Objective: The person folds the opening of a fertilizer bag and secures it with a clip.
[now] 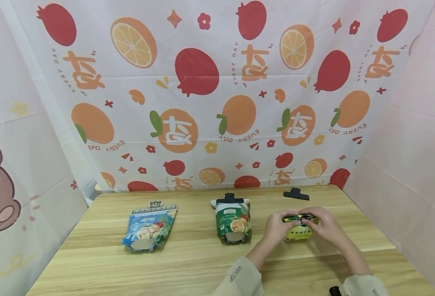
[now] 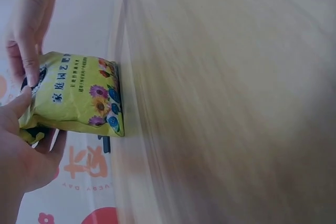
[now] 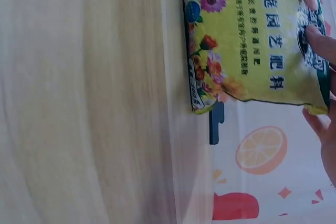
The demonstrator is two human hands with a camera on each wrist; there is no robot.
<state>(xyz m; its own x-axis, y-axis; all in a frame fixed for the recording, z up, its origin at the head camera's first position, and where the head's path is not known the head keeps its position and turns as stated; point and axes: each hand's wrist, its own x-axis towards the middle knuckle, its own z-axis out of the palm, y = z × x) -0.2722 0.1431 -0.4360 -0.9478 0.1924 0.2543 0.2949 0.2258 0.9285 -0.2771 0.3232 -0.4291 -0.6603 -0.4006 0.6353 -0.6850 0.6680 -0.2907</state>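
Both hands are at a yellow fertilizer bag (image 1: 298, 235) with flowers printed along its bottom, standing on the right part of the table. My left hand (image 1: 276, 225) pinches one side of its top edge, thumb in front and fingers behind. On the other side my right hand (image 1: 327, 225) pinches the same edge in the same way. The bag's top is folded over between the two thumbs. In the left wrist view the bag (image 2: 79, 90) shows its printed front. The right wrist view shows the bag (image 3: 252, 40) close up, with the right thumb on its dark label.
A black clip (image 1: 296, 194) lies behind the bag. A green bag (image 1: 233, 224) closed with a black clip (image 1: 230, 199) stands mid-table; a blue bag (image 1: 148, 230) with a ruler-marked clip (image 1: 154, 209) lies left. A black object (image 1: 334, 291) is at the right sleeve. Printed cloth (image 1: 210, 135) hangs behind.
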